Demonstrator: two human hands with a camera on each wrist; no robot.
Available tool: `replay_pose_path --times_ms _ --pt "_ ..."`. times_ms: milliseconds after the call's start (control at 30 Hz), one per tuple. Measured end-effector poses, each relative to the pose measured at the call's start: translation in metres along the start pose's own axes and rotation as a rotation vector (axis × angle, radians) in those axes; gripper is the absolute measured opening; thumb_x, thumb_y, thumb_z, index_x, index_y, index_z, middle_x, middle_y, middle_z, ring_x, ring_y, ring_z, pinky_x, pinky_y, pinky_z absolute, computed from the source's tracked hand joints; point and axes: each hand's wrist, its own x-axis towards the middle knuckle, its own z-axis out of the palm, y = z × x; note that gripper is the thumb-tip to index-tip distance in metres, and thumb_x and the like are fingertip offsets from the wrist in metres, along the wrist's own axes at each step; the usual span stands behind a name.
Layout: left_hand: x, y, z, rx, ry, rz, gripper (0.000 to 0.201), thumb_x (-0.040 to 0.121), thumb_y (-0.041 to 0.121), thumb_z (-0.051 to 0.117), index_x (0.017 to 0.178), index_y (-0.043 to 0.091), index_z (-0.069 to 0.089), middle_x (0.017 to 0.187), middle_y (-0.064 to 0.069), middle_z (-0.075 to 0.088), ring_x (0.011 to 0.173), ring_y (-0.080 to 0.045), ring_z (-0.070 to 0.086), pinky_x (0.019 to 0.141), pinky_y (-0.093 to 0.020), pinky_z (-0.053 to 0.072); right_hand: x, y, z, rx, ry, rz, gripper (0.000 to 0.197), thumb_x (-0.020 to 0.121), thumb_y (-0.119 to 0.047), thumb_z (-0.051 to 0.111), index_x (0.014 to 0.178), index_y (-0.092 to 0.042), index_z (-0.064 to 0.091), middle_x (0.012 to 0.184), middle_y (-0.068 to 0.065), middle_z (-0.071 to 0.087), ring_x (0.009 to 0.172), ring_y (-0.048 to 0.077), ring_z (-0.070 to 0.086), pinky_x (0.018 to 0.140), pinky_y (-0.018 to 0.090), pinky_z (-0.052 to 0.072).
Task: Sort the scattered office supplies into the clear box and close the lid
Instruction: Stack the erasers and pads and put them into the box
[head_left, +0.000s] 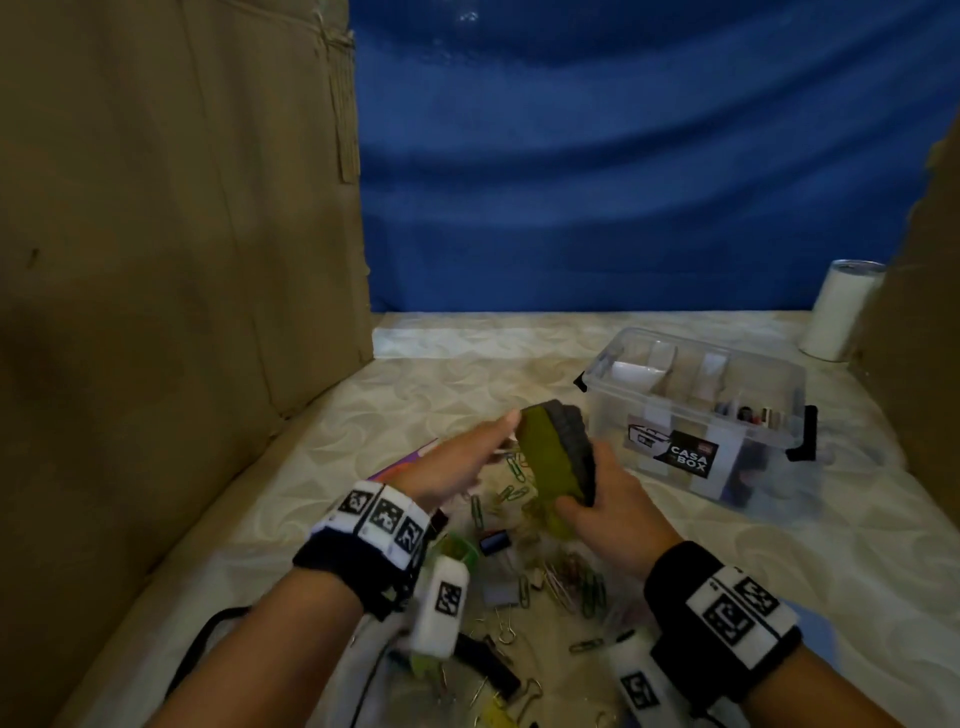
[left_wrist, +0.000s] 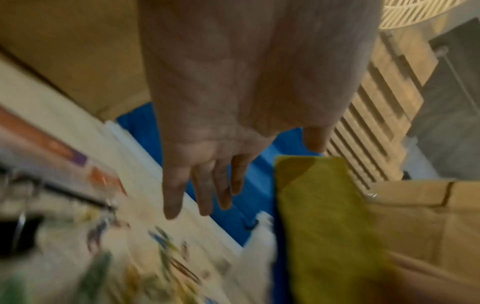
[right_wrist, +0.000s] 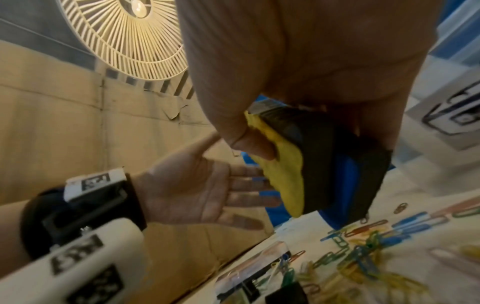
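Cardboard walls on both sides, blue sheet behind, pale patterned table (head_left: 363, 415) underneath. Clear box (head_left: 696, 410) standing toward the far right of that table, lid apparently on and side latches showing, dividers and a few small items visible through the wall.

Held up just left of the clear box and a little nearer: a yellow-and-black eraser block (head_left: 558, 457), gripped at its near lower end by the right hand (head_left: 605, 525), thumb pressed into the yellow felt face, fingers wrapped behind the dark back. Long axis tilted, running up and away from the grip, roughly toward the clear box's near left corner. Left hand (head_left: 452, 462) spread flat, fingers straight, tips against or just beside the yellow face at the upper end; actual contact hard to confirm, holding nothing.

Scattered on the table nearer than the clear box and to its left, below both hands: coloured paper clips (head_left: 571, 577), black binder clips (head_left: 493, 540), a purple-edged pad (head_left: 400, 462).

Likely the block's trip to the box. Right hand nearer, already carrying; box lying forward and right of the grip. Lid probably needing to come off first, a job for the free left hand.
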Motion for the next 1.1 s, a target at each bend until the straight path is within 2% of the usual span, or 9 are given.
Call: replay_pose_path --times_ms 67,167,333,500,633,800,867,1000,1100 --pt "0.018 -0.008 -0.025 0.426 0.15 -0.028 0.061 0.095 0.057 0.035 0.139 0.015 0.043 0.144 -0.005 0.046 0.129 -0.024 0.046 0.107 -0.036 0.034 0.001 0.005 -0.006 0.078 0.029 0.047 0.03 0.083 -0.02 0.06 0.108 -0.029 0.046 0.101 0.003 0.064 0.09 0.025 0.063 0.083 0.049 0.054" --pt "0.039 -0.031 -0.049 0.926 0.161 -0.223 0.058 0.096 0.048 0.04 0.139 0.009 0.04 0.142 -0.016 0.042 0.126 -0.033 0.046 0.103 -0.037 0.039 0.001 0.011 -0.013 0.27 0.068 0.105 0.026 0.09 -0.011 0.055 0.11 -0.025 0.048 0.106 0.005 0.063 0.093 0.026 0.061 0.082 0.046 0.053" --pt "0.06 -0.052 -0.058 0.992 0.145 -0.35 0.065 0.091 0.048 0.052 0.138 0.006 0.037 0.137 -0.017 0.048 0.12 -0.033 0.052 0.098 -0.039 0.044 -0.001 0.013 -0.014 0.438 0.068 0.188 0.026 0.092 -0.011 0.05 0.109 -0.029 0.043 0.106 0.0 0.057 0.099 0.026 0.057 0.088 0.047 0.049" --pt "0.073 -0.087 -0.064 1.164 0.267 -0.366 0.075 0.067 0.057 0.069 0.124 0.016 0.04 0.118 -0.013 0.058 0.107 -0.034 0.056 0.088 -0.049 0.052 -0.003 0.015 -0.01 0.493 0.074 0.261 0.026 0.094 -0.017 0.049 0.118 -0.022 0.041 0.11 -0.001 0.057 0.098 0.023 0.058 0.089 0.045 0.047" --pt "0.066 -0.085 -0.059 1.119 0.309 -0.348 0.061 0.079 0.056 0.06 0.118 0.011 0.046 0.12 -0.017 0.057 0.11 -0.036 0.056 0.091 -0.048 0.05 -0.005 0.014 -0.01 0.549 0.093 0.305 0.023 0.095 -0.023 0.049 0.117 -0.019 0.045 0.104 -0.002 0.06 0.09 0.019 0.061 0.07 0.033 0.049" --pt "0.04 -0.046 -0.054 0.958 0.381 -0.433 0.066 0.082 0.053 0.057 0.129 0.009 0.042 0.133 -0.017 0.044 0.124 -0.035 0.041 0.103 -0.041 0.036 -0.006 0.017 -0.012 0.538 0.129 0.314 0.029 0.094 -0.024 0.052 0.119 -0.016 0.04 0.108 0.002 0.058 0.089 0.018 0.06 0.069 0.034 0.05" --pt "0.025 -0.027 -0.052 0.793 0.427 -0.37 0.066 0.084 0.049 0.054 0.133 0.008 0.038 0.135 -0.018 0.039 0.127 -0.037 0.036 0.103 -0.042 0.034 -0.007 0.018 -0.012 0.536 0.135 0.302 0.028 0.094 -0.022 0.052 0.118 -0.016 0.038 0.105 0.0 0.055 0.089 0.018 0.059 0.07 0.033 0.051" --pt "-0.003 -0.009 -0.047 0.358 0.416 -0.152 0.046 0.088 0.037 0.052 0.126 0.013 0.042 0.121 -0.01 0.042 0.105 -0.026 0.049 0.086 -0.036 0.041 -0.008 0.015 -0.012 0.537 0.139 0.283 0.028 0.094 -0.021 0.053 0.116 -0.015 0.037 0.108 0.003 0.053 0.089 0.019 0.057 0.068 0.032 0.051" --pt "-0.022 -0.003 -0.04 -0.038 0.336 -0.084 0.038 0.088 0.028 0.052 0.122 0.012 0.044 0.109 -0.008 0.053 0.101 -0.025 0.056 0.097 -0.045 0.048 -0.01 0.011 -0.01 0.541 0.138 0.246 0.028 0.095 -0.019 0.053 0.117 -0.015 0.035 0.108 0.002 0.051 0.09 0.017 0.057 0.067 0.031 0.052"
